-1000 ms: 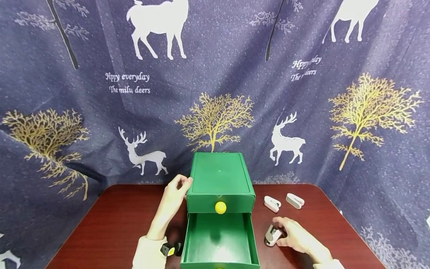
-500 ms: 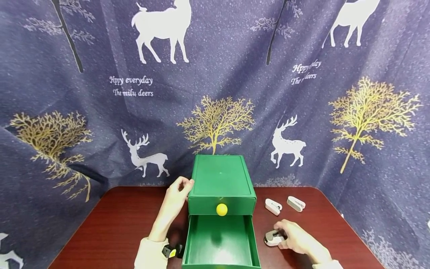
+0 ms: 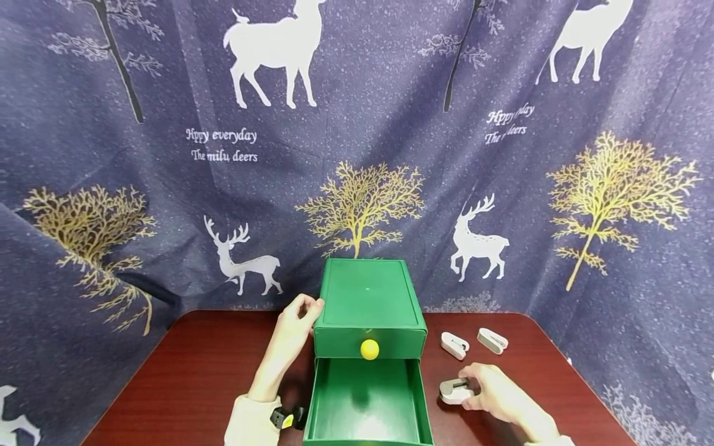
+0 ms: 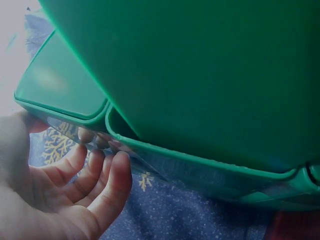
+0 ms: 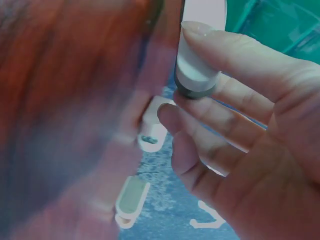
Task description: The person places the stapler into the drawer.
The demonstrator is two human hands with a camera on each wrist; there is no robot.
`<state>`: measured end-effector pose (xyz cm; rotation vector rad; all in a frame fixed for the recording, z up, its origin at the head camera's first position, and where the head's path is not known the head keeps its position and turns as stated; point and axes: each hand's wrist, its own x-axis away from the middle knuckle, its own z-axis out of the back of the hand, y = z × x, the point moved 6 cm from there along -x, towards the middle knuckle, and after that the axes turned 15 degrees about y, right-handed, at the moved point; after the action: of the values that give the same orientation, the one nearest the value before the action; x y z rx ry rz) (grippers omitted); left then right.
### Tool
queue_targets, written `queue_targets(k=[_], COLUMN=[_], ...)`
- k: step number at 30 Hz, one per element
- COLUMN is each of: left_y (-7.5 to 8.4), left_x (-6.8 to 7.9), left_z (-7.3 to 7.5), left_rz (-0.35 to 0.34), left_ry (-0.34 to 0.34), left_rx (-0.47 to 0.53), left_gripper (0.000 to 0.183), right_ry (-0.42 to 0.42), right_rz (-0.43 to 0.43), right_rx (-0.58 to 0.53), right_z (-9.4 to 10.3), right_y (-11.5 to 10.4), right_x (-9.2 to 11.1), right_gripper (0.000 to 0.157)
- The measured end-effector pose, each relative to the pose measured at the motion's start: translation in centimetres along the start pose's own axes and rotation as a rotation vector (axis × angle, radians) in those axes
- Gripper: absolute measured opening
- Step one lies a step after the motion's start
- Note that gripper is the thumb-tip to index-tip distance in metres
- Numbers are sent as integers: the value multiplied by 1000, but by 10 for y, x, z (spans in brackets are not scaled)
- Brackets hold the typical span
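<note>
A green two-drawer cabinet [image 3: 368, 294] with a yellow knob [image 3: 369, 349] stands mid-table; its lower drawer [image 3: 368, 396] is pulled out. My left hand [image 3: 295, 325] rests at the cabinet's left side, and in the left wrist view its fingertips [image 4: 120, 162] touch the side wall. To the right of the drawer, my right hand [image 3: 499, 393] holds a white and grey stapler [image 3: 454, 391] by one end, low over the table. The right wrist view has the thumb [image 5: 240, 50] on one face of this stapler [image 5: 200, 70] and fingers on the other.
Two more small staplers lie beyond my right hand: a white stapler [image 3: 454, 345] and a white-grey stapler [image 3: 493, 341]. A patterned curtain [image 3: 390, 124] hangs behind the red-brown table [image 3: 223, 359]. A black strap [image 3: 281, 418] circles my left wrist.
The stapler in my right hand has turned from slanting to lying nearly sideways. My left hand stays at the cabinet's side. The head view has shifted slightly.
</note>
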<state>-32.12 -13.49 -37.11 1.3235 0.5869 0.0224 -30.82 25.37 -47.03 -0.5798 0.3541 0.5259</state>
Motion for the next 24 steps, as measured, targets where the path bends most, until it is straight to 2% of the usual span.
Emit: queue_targets(k=[3, 7, 15, 24], left_y=[-16, -21, -21, -20], left_x=[-5, -7, -7, -5], left_z=[-3, -4, -3, -3], left_rz=[1, -13, -6, 3], left_ry=[6, 3, -1, -5], left_rx=[2, 22, 36, 33], left_gripper=[23, 27, 26, 26], right_ry=[35, 97, 210, 282], right_rz=[29, 98, 225, 241], right_rx=[-2, -5, 10, 94], right_z=[7, 17, 33, 52], right_y=[-8, -21, -48, -73], right_x=[-1, -4, -5, -2], right_gripper=[38, 39, 37, 36])
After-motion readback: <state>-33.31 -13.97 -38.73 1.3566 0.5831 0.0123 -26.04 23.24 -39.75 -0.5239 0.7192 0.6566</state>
